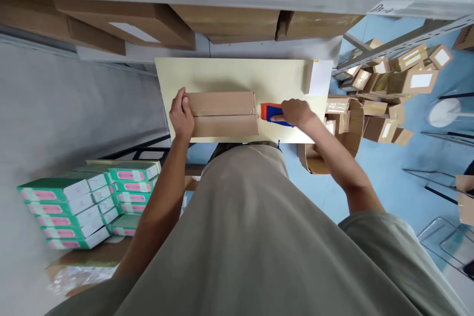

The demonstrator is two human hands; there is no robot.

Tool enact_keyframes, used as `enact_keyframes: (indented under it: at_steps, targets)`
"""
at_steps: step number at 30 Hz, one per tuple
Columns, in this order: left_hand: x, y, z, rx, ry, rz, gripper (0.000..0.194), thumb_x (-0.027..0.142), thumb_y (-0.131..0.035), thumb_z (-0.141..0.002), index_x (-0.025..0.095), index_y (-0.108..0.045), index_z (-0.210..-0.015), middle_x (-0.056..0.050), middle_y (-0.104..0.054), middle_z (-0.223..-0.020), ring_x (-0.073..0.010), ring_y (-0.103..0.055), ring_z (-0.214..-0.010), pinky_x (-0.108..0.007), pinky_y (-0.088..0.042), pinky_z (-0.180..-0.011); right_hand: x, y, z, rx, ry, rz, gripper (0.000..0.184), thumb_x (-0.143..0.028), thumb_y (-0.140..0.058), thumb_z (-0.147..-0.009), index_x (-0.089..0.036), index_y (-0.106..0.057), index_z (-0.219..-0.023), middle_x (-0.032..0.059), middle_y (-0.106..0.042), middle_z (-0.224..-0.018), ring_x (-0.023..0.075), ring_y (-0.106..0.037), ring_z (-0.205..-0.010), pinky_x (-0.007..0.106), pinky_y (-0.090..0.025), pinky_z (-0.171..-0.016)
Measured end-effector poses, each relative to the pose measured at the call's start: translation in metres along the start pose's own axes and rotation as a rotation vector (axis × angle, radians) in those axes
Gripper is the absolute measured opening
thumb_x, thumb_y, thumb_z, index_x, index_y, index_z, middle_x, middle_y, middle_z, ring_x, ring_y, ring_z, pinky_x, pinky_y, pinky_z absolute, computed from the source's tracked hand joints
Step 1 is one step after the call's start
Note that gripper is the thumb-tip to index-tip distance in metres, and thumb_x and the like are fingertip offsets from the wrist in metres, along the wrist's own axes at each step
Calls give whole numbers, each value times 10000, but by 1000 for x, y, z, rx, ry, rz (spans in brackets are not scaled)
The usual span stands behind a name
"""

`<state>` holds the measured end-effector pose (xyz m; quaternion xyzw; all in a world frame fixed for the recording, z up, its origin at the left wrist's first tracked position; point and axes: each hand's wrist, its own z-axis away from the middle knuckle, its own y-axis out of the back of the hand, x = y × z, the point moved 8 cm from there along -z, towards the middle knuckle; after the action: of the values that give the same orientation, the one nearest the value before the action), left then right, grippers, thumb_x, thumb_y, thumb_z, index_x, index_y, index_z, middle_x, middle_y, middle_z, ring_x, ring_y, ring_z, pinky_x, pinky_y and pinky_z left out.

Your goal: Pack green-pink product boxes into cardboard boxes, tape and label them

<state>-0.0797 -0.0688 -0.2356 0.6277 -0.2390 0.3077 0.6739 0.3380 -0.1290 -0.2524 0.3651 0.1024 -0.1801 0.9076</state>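
Observation:
A long brown cardboard box (222, 103) lies on the pale yellow tabletop (229, 73), a seam running along its length. My left hand (181, 112) grips its left end, thumb on top and fingers round the far corner. Just off the box's right end, my right hand (296, 112) is closed round a blue and orange tape dispenser (272, 112). Its orange front faces the box end, where a bit of clear tape seems to show. Whether the dispenser touches the box I cannot tell.
A white box (319, 77) stands at the table's far right corner. Brown cartons (244, 22) line the shelf behind. Green and white boxes (66, 207) are stacked at lower left. On the right, an open carton (351, 128) and many small boxes (418, 81) lie on the blue floor.

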Motion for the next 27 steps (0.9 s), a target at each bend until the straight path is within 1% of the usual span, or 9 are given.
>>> enact_keyframes:
  at_steps: [3,5,10,14,16,18,20,23,27]
  targets:
    - [0,0,0,2,15,0,728,754,-423,-1109,250,-672,-1572,-151,-686,-1615,-292,-567,-1613,-459,-385,-1411,-21,-29,1,140,-81,-40,302,-464,-890,-985,-203,-745,-937,151,-746,-815,423,-780,-1080,483,-562,-884]
    - [2,0,0,-2,27,3,743,769,-428,-1098,256,-667,-1580,-148,-679,-1629,-293,-567,-1616,-447,-382,-1412,-21,-47,4,175,-136,-79,227,-404,-780,-1065,-181,-742,-1085,182,-776,-887,417,-778,-1108,488,-572,-919]
    - [6,4,8,38,90,80,814,793,-483,-1077,230,-574,-1659,-174,-624,-1694,-325,-490,-1677,-489,-366,-1415,12,-77,17,280,-251,-98,334,-366,-537,-1178,-97,-593,-1367,287,-800,-1172,370,-736,-1256,470,-526,-1137]
    - [-1,10,24,118,158,40,812,791,-487,-1085,186,-582,-1619,-218,-728,-1546,-352,-630,-1559,-506,-482,-1323,35,-95,32,255,-386,-85,320,-279,-457,-1188,-64,-589,-1386,339,-739,-1374,375,-700,-1380,485,-477,-1225]
    - [-6,9,35,97,188,-26,801,787,-512,-1080,172,-603,-1584,-218,-753,-1501,-346,-683,-1499,-484,-524,-1282,35,-91,44,338,-443,-98,356,-274,-469,-1180,-50,-594,-1427,349,-732,-1400,394,-711,-1386,529,-499,-1215]
    - [-10,4,47,29,223,-65,803,774,-581,-1057,166,-597,-1582,-221,-742,-1521,-351,-686,-1492,-480,-531,-1277,18,-80,56,490,-401,-169,424,-332,-461,-1190,-52,-583,-1484,343,-735,-1423,405,-719,-1382,578,-519,-1203]
    - [-13,0,58,-41,250,-72,823,752,-682,-1013,175,-583,-1592,-216,-732,-1540,-365,-677,-1501,-492,-527,-1283,-15,-72,61,601,-224,-319,531,-483,-422,-1208,-89,-576,-1529,310,-738,-1458,404,-716,-1396,585,-545,-1188]
    - [-16,-2,67,-101,241,-53,898,711,-827,-921,202,-564,-1613,-200,-742,-1530,-392,-674,-1499,-522,-539,-1267,-69,-74,55,591,9,-529,770,-769,-458,-1134,-156,-550,-1590,256,-763,-1441,413,-743,-1347,570,-603,-1121]
    - [-26,-3,60,-175,175,19,816,662,-862,-899,208,-638,-1538,-179,-793,-1430,-390,-736,-1394,-504,-588,-1181,-88,-86,36,536,-66,-574,1035,-915,-600,-994,-113,-486,-1638,232,-819,-1223,416,-798,-1124,582,-644,-1010]
